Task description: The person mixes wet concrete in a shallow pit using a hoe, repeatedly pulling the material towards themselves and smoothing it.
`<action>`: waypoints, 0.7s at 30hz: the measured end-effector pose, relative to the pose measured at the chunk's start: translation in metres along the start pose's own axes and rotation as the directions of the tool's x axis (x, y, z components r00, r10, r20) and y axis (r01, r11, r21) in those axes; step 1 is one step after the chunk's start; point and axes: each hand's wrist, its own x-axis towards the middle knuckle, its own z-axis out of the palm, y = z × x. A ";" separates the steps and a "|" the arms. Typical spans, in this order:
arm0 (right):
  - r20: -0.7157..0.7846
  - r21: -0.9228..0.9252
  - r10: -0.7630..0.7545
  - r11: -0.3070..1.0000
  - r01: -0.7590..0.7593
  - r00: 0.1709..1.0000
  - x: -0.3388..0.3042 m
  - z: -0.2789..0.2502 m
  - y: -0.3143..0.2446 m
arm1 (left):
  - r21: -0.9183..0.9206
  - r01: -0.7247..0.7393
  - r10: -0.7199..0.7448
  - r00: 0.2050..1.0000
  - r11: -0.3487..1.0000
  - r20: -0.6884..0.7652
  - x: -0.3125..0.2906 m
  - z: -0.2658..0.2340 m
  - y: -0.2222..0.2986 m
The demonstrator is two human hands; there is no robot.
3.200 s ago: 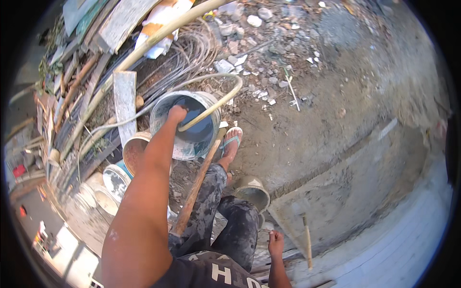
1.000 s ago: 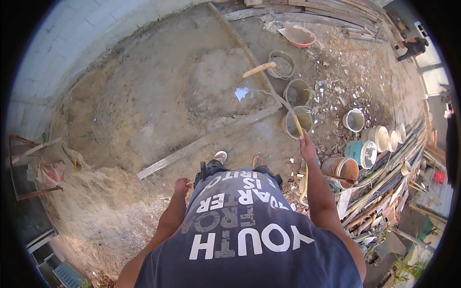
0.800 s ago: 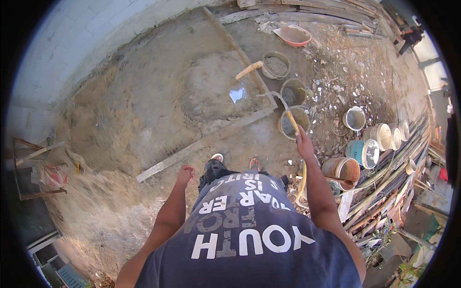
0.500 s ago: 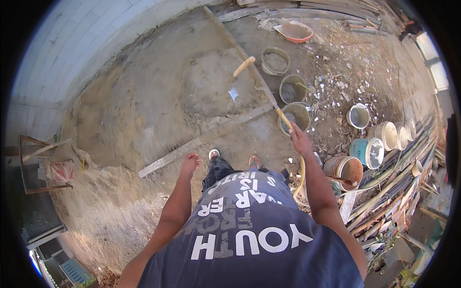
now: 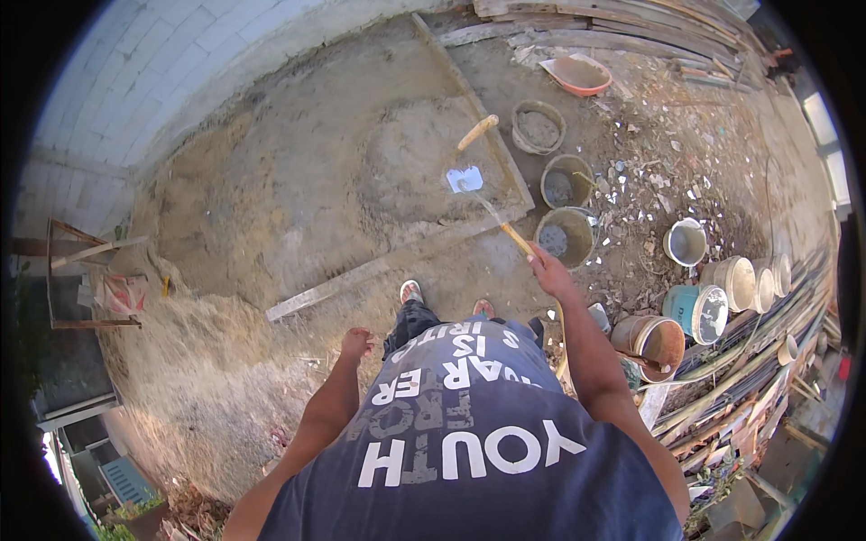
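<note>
My right hand is closed round a yellow hose, whose end points forward over the ground. A pale streak, seemingly water, leaves it toward a bright, reflecting patch on the wet grey bed. Behind my hand the hose hangs down beside my body. My left hand hangs low at my left with its fingers curled, and I see nothing in it. Just beyond the bright patch, a yellowish pipe-like piece sticks up from the bed. Long boards border the bed at its near and right sides.
Buckets of grey material stand right of the bed, with an orange-rimmed pan beyond them. More buckets and a pile of sticks lie farther right, past scattered rubble. A block wall rises at the left.
My right hand has turned the hose leftward, and its pale stream now points at the bright patch, which looks larger. My left hand has dropped a little lower. The view has shifted slightly.
</note>
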 end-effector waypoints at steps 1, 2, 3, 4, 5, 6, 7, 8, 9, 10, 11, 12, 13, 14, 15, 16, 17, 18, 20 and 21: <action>0.012 -0.012 0.011 1.000 -0.011 1.000 0.001 0.002 0.001 | -0.017 -0.016 0.016 1.000 1.000 -0.012 0.000 0.002 0.005; 0.022 -0.039 0.030 0.999 -0.029 0.999 0.002 0.005 0.000 | -0.039 -0.040 0.040 0.999 0.998 0.005 0.001 0.004 0.011; 0.030 -0.066 0.049 0.997 -0.047 0.998 0.003 0.006 -0.001 | -0.060 -0.064 0.065 0.998 0.996 0.023 0.003 0.006 0.017; 0.004 -0.096 0.040 0.995 -0.039 0.999 0.005 0.007 0.001 | -0.081 -0.088 0.092 0.995 0.993 0.044 0.004 0.010 0.025; -0.023 -0.129 0.034 0.991 -0.036 0.999 0.006 0.006 0.005 | -0.087 -0.107 0.112 0.992 0.990 0.053 0.004 0.017 0.033; -0.051 -0.161 0.026 0.986 -0.034 0.998 0.007 0.004 0.008 | -0.094 -0.126 0.132 0.989 0.988 0.063 0.004 0.023 0.042; -0.072 -0.168 0.042 0.984 -0.053 0.997 0.007 0.005 0.005 | -0.099 -0.146 0.152 0.986 0.984 0.063 0.005 0.024 0.046; -0.095 -0.174 0.057 0.982 -0.073 0.994 0.007 0.007 0.001 | -0.086 -0.143 0.149 0.986 0.986 0.069 0.005 0.025 0.049; -0.118 -0.180 0.071 0.979 -0.092 0.990 0.006 0.008 -0.003 | -0.073 -0.141 0.146 0.986 0.987 0.075 0.004 0.025 0.051; -0.145 -0.169 0.061 0.982 -0.086 0.988 0.006 0.005 0.000 | -0.060 -0.141 0.146 0.985 0.988 0.091 0.004 0.031 0.054; -0.172 -0.159 0.051 0.984 -0.079 0.984 0.005 0.003 0.002 | -0.050 -0.137 0.141 0.986 0.989 0.094 0.003 0.035 0.055; -0.200 -0.148 0.042 0.986 -0.072 0.979 0.004 0.000 0.005 | -0.040 -0.133 0.136 0.986 0.990 0.096 0.001 0.039 0.057; -0.203 -0.143 0.047 0.987 -0.077 0.978 0.002 -0.001 0.003 | -0.028 -0.130 0.132 0.987 0.991 0.093 0.002 0.039 0.055; -0.208 -0.137 0.053 0.987 -0.083 0.977 0.001 -0.002 0.002 | -0.024 -0.120 0.121 0.988 0.993 0.093 0.002 0.038 0.054; -0.212 -0.130 0.059 0.988 -0.088 0.975 0.000 -0.003 0.001 | -0.020 -0.110 0.111 0.989 0.994 0.093 0.001 0.037 0.051; -0.214 -0.123 0.059 0.989 -0.087 0.975 -0.002 -0.004 -0.002 | -0.014 -0.101 0.102 0.991 0.995 0.090 0.001 0.033 0.047; -0.217 -0.115 0.062 0.989 -0.088 0.974 -0.004 -0.004 -0.003 | -0.017 -0.098 0.099 0.992 0.995 0.075 0.001 0.029 0.042; -0.220 -0.106 0.065 0.990 -0.090 0.973 -0.006 -0.003 -0.005 | -0.019 -0.094 0.095 0.994 0.995 0.060 0.001 0.025 0.036; -0.251 -0.093 0.035 0.994 -0.060 0.967 -0.006 -0.007 0.010 | -0.021 -0.081 0.082 0.995 0.997 0.059 -0.001 0.028 0.033; -0.266 -0.086 0.019 0.995 -0.044 0.964 -0.005 -0.008 0.017 | -0.019 -0.068 0.069 0.996 0.998 0.063 -0.001 0.030 0.031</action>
